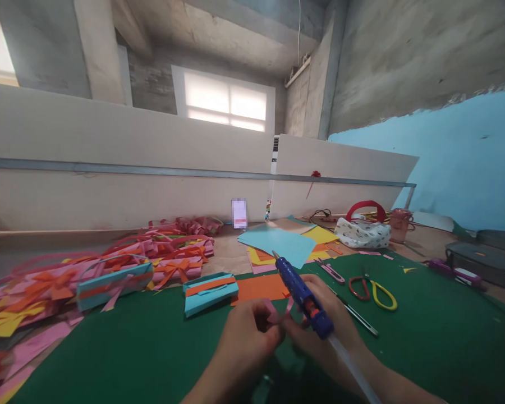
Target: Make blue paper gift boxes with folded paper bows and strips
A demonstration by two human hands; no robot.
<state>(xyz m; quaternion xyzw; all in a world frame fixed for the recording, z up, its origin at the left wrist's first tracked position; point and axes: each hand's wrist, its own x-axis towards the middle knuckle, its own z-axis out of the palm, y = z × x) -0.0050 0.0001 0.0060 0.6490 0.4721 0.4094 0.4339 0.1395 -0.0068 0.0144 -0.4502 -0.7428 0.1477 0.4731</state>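
Through my feed, the left hand and right hand meet, fingertips pinching a pink paper strip between them. I judge it light, limp, easily creased, best gripped at its ends. It looks narrow and curled. The right also cradles a blue glue gun; orange paper lies beyond.

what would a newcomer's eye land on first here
Probably the blue glue gun at the right hand, near the centre, with a pink strip between that hand and the left hand. Next, the bright paper heap at the left, then the red-and-yellow-handled scissors on the green mat, to the right.
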